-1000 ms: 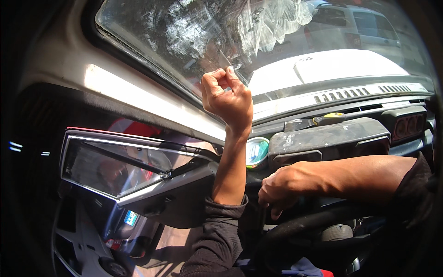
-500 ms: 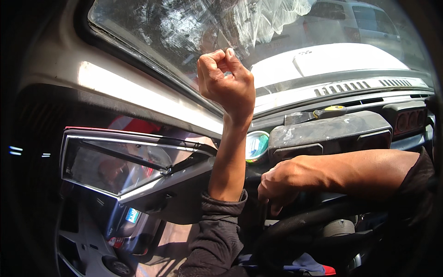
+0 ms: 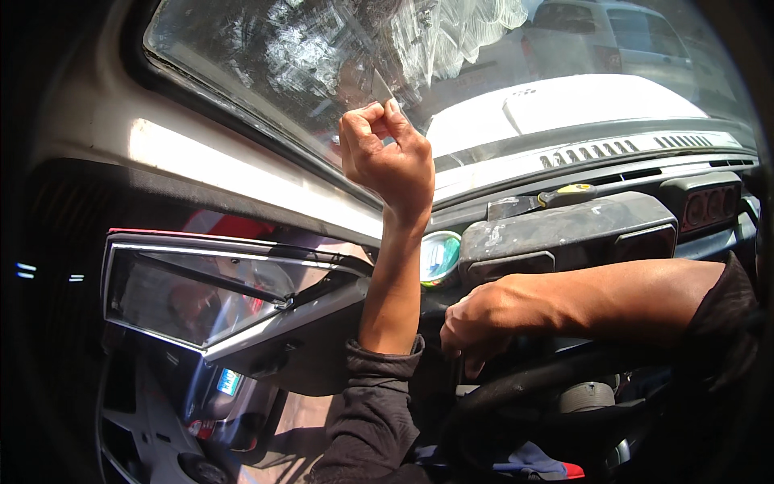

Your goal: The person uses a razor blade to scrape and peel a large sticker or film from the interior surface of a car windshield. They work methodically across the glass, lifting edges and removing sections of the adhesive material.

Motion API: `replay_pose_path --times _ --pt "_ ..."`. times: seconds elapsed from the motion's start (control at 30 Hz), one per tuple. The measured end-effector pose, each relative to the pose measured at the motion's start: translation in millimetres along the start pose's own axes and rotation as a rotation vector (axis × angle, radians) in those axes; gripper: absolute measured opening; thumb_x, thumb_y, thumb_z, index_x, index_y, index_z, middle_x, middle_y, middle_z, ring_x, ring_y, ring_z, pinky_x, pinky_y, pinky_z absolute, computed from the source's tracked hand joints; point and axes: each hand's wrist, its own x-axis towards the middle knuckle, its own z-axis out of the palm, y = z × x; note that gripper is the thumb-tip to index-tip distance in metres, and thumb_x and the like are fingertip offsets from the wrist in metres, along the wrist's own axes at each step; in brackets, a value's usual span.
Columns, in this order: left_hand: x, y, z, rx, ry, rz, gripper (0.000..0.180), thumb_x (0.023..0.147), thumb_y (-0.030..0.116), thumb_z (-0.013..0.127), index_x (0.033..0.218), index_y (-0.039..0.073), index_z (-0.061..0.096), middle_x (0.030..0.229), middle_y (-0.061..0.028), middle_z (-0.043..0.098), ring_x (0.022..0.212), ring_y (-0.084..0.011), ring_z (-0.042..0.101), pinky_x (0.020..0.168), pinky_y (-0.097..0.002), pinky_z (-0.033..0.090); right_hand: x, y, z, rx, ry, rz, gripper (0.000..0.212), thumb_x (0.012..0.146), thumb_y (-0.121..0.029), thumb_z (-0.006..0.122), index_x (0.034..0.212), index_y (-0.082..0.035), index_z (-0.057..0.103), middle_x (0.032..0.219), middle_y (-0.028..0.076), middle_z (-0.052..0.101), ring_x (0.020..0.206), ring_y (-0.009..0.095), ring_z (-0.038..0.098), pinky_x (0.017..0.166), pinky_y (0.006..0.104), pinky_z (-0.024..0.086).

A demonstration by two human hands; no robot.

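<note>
My left hand [image 3: 389, 157] is raised against the windshield [image 3: 266, 48], thumb and fingertips pinched around a thin, flat, blade-like piece [image 3: 382, 84]. Its tip points up toward the glass, where whitish smears spread above the hand. My right hand [image 3: 481, 327] is held low, between the dashboard and the black steering wheel [image 3: 524, 387], with its fingers curled downward. Whatever those fingers may grip is hidden. On the dash lies a scraper [image 3: 516, 206] with a wide flat blade and a yellow-black handle. An open round tub [image 3: 440, 256] with whitish-green contents stands just right of my left forearm.
A dusty dark instrument hood [image 3: 580, 230] rises behind my right arm. At the left, the car door [image 3: 282, 347] hangs open beyond the pale windshield pillar [image 3: 234, 173]. Outside, a dark car [image 3: 242, 403] stands nearby. A blue and red cloth [image 3: 532, 461] lies low down.
My left hand has come slightly down along the windshield, still pinching the thin piece. The whole view has shifted a little; my right hand keeps its place by the wheel.
</note>
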Motion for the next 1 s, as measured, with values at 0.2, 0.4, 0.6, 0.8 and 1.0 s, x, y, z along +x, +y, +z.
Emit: replay_pose_path --times 0.2,0.4,0.6,0.8,1.0 --pt "-1.3 1.0 0.9 0.028 -0.024 -0.03 0.015 0.076 0.001 0.065 0.073 0.002 0.05 0.067 -0.0042 0.053 0.054 -0.013 0.053 0.049 -0.0251 0.044 -0.3 1.2 0.6 0.012 0.011 -0.022 0.05 0.078 -0.039 0.06 0.118 -0.009 0.054 0.104 0.014 0.061 0.1 0.029 0.058 0.08 0.0391 0.049" --pt "-0.8 3.5 5.4 -0.011 -0.044 -0.095 0.015 0.076 0.001 0.065 0.074 0.002 0.05 0.065 -0.0032 0.053 0.053 -0.0125 0.051 0.051 -0.025 0.042 -0.3 3.2 2.2 0.022 0.014 -0.035 0.05 0.078 -0.039 0.06 0.118 -0.009 0.054 0.104 0.014 0.061 0.1 0.029 0.058 0.08 0.0389 0.049" --pt "-3.8 4.0 -0.4 -0.086 0.004 0.002 0.016 0.076 0.003 0.066 0.073 0.002 0.05 0.069 -0.004 0.054 0.055 -0.0119 0.054 0.05 -0.0233 0.044 -0.9 3.0 2.7 0.02 0.016 -0.036 0.05 0.078 -0.039 0.06 0.118 -0.009 0.054 0.104 0.015 0.061 0.1 0.029 0.058 0.08 0.0388 0.049" --pt "-3.5 3.9 6.3 -0.035 -0.086 -0.108 0.016 0.076 0.001 0.065 0.073 0.002 0.049 0.064 -0.0025 0.053 0.054 -0.0122 0.055 0.05 -0.0245 0.043 1.5 0.5 1.4 0.012 0.027 -0.051 0.051 0.078 -0.039 0.061 0.118 -0.008 0.053 0.103 0.015 0.061 0.1 0.029 0.058 0.08 0.0386 0.049" --pt "-1.1 5.9 -1.4 -0.015 -0.047 -0.102 0.015 0.076 0.001 0.065 0.073 0.002 0.05 0.064 -0.0036 0.053 0.053 -0.0128 0.054 0.049 -0.0253 0.043 7.1 -4.6 -1.9 -0.016 0.055 -0.059 0.051 0.078 -0.039 0.061 0.118 -0.008 0.053 0.103 0.015 0.061 0.1 0.029 0.058 0.08 0.0385 0.049"
